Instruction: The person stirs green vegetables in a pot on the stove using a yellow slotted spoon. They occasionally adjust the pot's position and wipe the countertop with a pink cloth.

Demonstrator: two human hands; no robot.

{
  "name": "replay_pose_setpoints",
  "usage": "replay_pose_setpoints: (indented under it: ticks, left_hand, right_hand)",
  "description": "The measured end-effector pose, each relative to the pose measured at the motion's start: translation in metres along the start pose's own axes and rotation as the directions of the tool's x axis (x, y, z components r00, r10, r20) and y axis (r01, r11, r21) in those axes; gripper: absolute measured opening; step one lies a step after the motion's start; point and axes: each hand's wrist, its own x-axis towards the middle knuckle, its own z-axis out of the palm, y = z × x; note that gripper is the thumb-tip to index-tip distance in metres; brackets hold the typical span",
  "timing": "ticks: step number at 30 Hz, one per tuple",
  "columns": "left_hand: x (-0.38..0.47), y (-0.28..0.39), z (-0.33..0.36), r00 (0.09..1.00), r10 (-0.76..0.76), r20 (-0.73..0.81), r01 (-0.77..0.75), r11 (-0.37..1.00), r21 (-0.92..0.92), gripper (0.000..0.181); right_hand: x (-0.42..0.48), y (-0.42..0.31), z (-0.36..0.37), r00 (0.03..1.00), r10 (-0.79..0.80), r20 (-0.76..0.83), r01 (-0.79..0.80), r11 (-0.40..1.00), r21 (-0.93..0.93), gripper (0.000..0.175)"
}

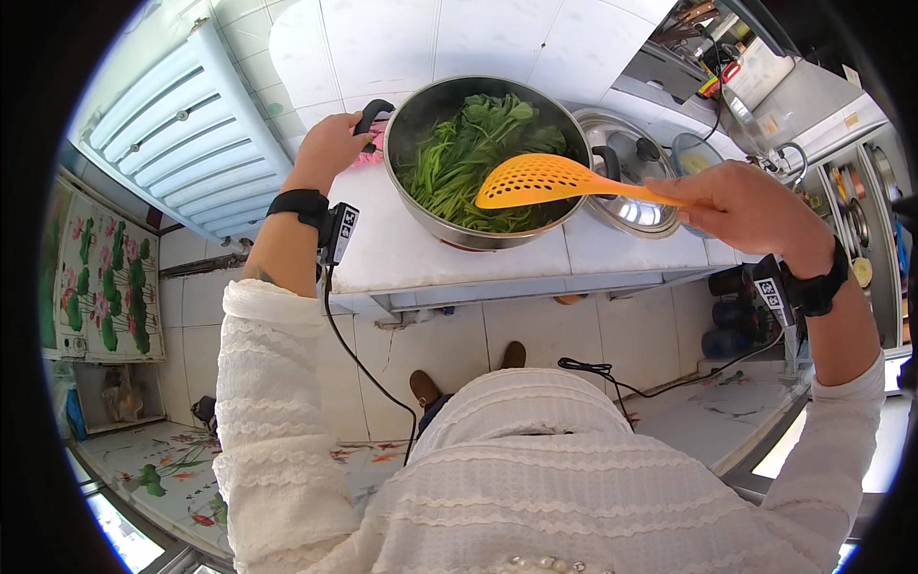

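Note:
A wide metal pot [459,233] stands on the white counter, filled with leafy green vegetables [459,154]. Its left black handle [371,123] is in the grip of my left hand [328,147]. My right hand [746,208] is closed around the handle of an orange slotted skimmer [538,181]. The skimmer's perforated bowl is over the right part of the pot, above the greens; whether it touches them I cannot tell. It hides some of the leaves and part of the pot's rim. Beside the pot's left handle lies a pink cloth [374,147].
Right of the pot lies a metal lid with a glass centre [635,154], and a clear bowl [696,154] sits past it. A pale blue radiator [190,133] is at the left wall. The white counter [459,269] has its front edge before me. Cables hang from both wrists.

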Motion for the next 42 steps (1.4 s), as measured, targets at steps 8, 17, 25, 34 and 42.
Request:
replay_pose_setpoints:
  ticks: [8,17,25,34,42]
  left_hand:
    - [-0.001,0.000,0.003,0.998,0.003,-0.055,-0.003,1.000,-0.007,0.040]
    - [-0.004,0.005,0.004,0.996,0.021,-0.088,-0.020,1.000,0.022,0.031]
    - [-0.005,0.008,0.003,0.996,-0.016,-0.082,0.021,0.998,0.062,0.029]
    - [-0.003,0.005,0.004,0.998,0.001,-0.061,0.003,0.998,0.070,0.031]
    - [-0.003,0.006,0.003,0.999,-0.003,-0.048,0.003,1.000,0.010,0.039]
  right_hand:
    - [0.082,-0.039,-0.033,0.949,-0.232,-0.213,0.132,0.908,-0.398,0.045]
    - [0.189,-0.108,-0.021,0.959,-0.278,0.055,0.246,0.722,-0.646,0.034]
    - [0.210,-0.118,-0.047,0.955,-0.226,0.191,0.296,0.718,-0.630,0.016]
    - [0.112,-0.074,-0.050,0.966,-0.135,0.223,0.259,0.565,-0.783,0.035]
    - [0.016,-0.031,-0.012,0.994,-0.095,0.052,0.107,0.777,-0.620,0.049]
